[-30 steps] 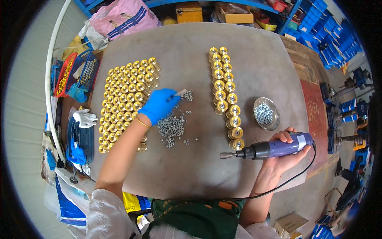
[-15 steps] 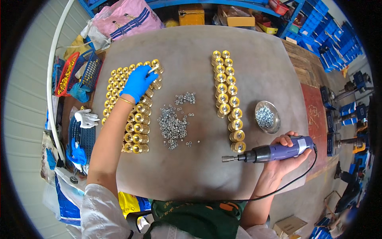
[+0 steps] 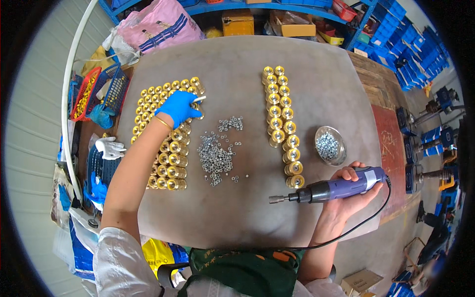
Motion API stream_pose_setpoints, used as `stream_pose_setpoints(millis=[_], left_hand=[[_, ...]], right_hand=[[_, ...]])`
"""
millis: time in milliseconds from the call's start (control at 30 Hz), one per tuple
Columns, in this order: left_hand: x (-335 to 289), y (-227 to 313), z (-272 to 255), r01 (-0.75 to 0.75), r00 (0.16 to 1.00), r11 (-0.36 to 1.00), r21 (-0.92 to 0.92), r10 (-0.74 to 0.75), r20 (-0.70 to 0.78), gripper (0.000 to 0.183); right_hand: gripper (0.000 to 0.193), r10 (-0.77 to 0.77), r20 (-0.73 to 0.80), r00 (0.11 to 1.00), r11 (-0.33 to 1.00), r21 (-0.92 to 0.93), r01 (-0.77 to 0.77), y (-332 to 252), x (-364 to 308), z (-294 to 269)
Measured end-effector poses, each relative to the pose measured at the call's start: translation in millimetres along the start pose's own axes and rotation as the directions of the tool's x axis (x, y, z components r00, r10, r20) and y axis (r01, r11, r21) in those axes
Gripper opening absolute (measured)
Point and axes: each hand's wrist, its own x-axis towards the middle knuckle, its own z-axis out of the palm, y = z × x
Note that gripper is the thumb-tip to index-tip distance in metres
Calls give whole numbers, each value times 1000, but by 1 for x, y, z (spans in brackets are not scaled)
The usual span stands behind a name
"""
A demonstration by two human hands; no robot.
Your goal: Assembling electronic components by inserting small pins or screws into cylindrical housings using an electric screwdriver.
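The power screwdriver [image 3: 340, 190], above the right side of the tabletop [image 3: 232, 214], seems heavy and rigid, best held by its thick body, where the right hand [image 3: 348, 202] wraps its fingers. Its long axis lies almost sideways, tip pointing left. The left hand [image 3: 177, 107] (gloved) pinches a white stick [image 3: 199, 99] over golden cups [image 3: 175, 159].

- Over here, a grey-topped bench [image 3: 237, 64], bowed at its edges
- On its left, a close-packed block of upright brass-coloured cylinders [image 3: 176, 147]
- Right of the middle, a double file of similar cylinders [image 3: 275, 112], its right column running nearer the person
- Between them, a loose heap of silvery nuts [image 3: 216, 156], a smaller cluster [image 3: 231, 123] just beyond
- Far right, a shiny metal bowl [image 3: 339, 154]
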Motion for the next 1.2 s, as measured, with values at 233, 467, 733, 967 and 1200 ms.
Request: stream_pose_setpoints(millis=[233, 467, 733, 967, 1200], left_hand=[[-93, 110, 36, 230, 962, 465, -855, -242, 127, 28], [-147, 184, 46, 343, 909, 63, -937, -274, 314, 21], [-147, 196, 48, 365, 882, -26, -930, -309, 355, 18], [-148, 200, 49, 355, 882, -92, -930, -297, 366, 19], [-149, 203, 54, 308, 888, -33, -951, -349, 299, 19]], right_hand=[[55, -48, 40, 998, 999, -3, 48, -6, -1, 2], [53, -55, 112, 992, 998, -19, 58, -3, -2, 8], [52, -45, 222, 974, 997, -46, 56, -10, -3, 4], [55, -72, 118, 990, 995, -61, 79, -7, -2, 4], [56, -69, 88, 994, 996, -49, 73, -7, 4, -5]])
